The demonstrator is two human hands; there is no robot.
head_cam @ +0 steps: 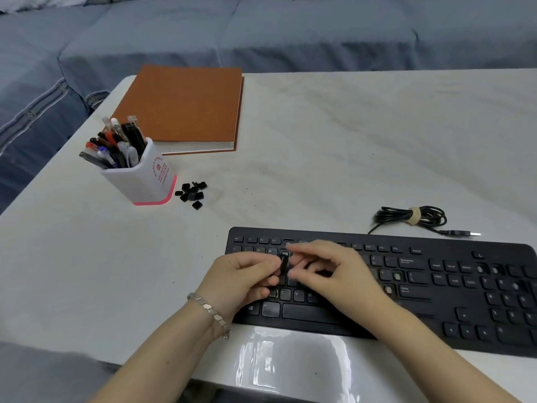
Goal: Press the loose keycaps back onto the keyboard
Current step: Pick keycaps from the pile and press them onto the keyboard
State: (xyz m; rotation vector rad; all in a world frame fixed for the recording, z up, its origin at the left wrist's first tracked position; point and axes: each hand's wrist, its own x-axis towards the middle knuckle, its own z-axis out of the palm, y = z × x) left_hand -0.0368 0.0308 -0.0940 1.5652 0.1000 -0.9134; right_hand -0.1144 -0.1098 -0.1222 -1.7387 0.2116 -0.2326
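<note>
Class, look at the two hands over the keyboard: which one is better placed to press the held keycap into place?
Probably the left hand: it pinches the keycap right over the keyboard. The right hand sits beside the keycap, and whether it grips it is unclear.

Soft, even light is washing the table (pixel 319 155); faint shadows are showing under the left hand (pixel 244 274) and right hand (pixel 334 271). Hard glare is bouncing off the glossy table edge below both hands. The keycap (pixel 283 264) pinched in the left hand is blurring. Keyboard (pixel 436 269) legends right of the right hand are smearing; frame edges are bowing.
</note>
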